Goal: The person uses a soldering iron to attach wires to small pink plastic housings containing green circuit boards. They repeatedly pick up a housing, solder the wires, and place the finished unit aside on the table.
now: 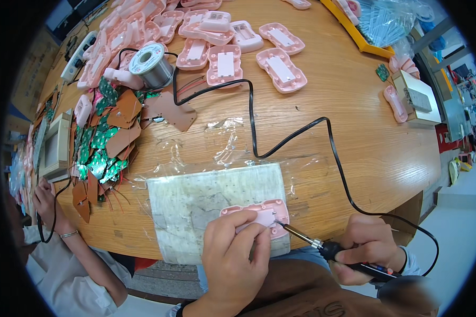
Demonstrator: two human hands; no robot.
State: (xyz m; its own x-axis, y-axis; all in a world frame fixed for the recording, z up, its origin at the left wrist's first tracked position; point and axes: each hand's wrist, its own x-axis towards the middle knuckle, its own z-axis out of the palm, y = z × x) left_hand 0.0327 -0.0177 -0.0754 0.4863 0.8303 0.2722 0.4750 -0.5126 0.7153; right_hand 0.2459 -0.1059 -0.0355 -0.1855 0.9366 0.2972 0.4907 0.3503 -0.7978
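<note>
Head view: a pale pink plastic shell (281,207), with small round posts inside its curved rim and a raised, lighter box at its middle, lies on a stained whitish mat (182,198). The left hand (234,261) bends over it, fingertips on the box, though whether they pinch anything cannot be told; the right hand (369,245) grips a black-handled soldering iron (330,250), its tip at the box's right end.

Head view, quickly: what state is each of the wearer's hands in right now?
Left hand: fingers bent, touching the pink casing; whether it grips can't be told.
Right hand: closed, holding the soldering iron.
</note>
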